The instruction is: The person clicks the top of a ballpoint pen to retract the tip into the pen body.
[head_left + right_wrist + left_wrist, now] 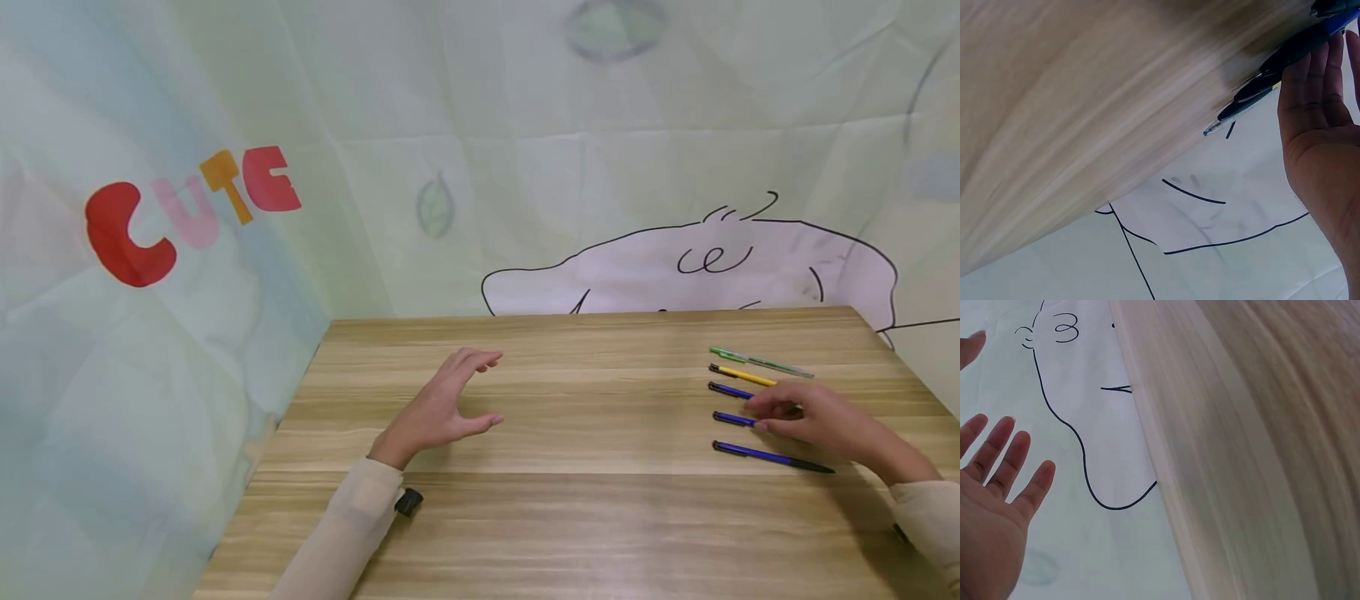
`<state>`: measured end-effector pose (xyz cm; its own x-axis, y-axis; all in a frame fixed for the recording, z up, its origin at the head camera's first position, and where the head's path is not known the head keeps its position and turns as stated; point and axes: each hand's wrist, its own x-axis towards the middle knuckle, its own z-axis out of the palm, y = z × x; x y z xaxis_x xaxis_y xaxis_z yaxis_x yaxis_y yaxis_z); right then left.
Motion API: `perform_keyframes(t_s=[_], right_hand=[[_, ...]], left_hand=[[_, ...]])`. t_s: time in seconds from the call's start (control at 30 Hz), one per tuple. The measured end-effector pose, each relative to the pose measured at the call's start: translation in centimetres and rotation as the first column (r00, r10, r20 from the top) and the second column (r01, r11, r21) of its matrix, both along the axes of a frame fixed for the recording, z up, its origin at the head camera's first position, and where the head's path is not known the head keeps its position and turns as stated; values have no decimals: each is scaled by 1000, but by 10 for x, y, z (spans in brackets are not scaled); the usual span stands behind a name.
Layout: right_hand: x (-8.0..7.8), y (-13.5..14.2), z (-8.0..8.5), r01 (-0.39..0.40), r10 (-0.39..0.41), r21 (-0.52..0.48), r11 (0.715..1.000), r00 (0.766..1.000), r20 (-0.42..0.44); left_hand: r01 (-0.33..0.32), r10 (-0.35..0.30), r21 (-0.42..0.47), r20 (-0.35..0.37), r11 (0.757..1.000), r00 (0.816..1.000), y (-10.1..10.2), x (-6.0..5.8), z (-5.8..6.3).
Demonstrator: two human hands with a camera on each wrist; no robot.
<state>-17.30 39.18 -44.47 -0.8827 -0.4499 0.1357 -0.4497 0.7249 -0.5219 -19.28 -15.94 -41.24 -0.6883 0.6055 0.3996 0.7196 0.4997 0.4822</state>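
Pens lie in a column at the right side of the table in the head view. Farthest is a green pen, then a yellow pen, then three blue pens. My right hand is over the middle of the second blue pen, its thumb and index finger pinching it from either side. The first blue pen passes partly under the fingers. Nearest me lies the third blue pen, its dark tip pointing right. My left hand hovers over the table's left half, fingers and thumb spread, holding nothing.
The wood-grain table ends at a back edge against a printed cloth backdrop with a line-drawn animal. Another cloth side with coloured letters borders the left. Black bands show at both sleeves.
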Motion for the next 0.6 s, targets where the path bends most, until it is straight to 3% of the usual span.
perform_keyframes(t_s=[0.6], right_hand=[[5, -1, -2, 26, -27, 59, 998, 1000, 16]], left_hand=[[8, -8, -7, 12, 1000, 1000, 1, 0, 0]])
